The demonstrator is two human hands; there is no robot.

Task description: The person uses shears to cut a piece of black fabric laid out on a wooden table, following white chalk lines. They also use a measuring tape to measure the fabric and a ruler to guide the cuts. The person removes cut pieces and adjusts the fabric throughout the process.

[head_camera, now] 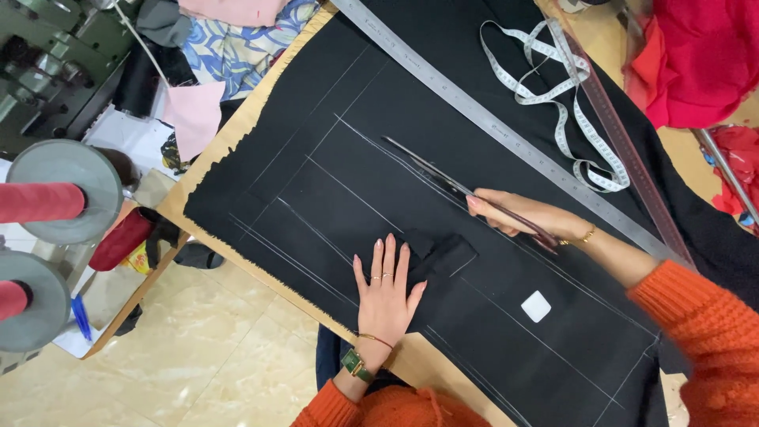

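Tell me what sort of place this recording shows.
Most likely a tailoring or sewing workshop: black chalk-marked fabric on a wooden table, a long metal ruler, a white tape measure, and the right hand working long scissors.

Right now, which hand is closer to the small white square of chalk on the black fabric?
The right hand, holding the scissors just above the white chalk. The left hand lies flat on the black fabric, farther off to its side.
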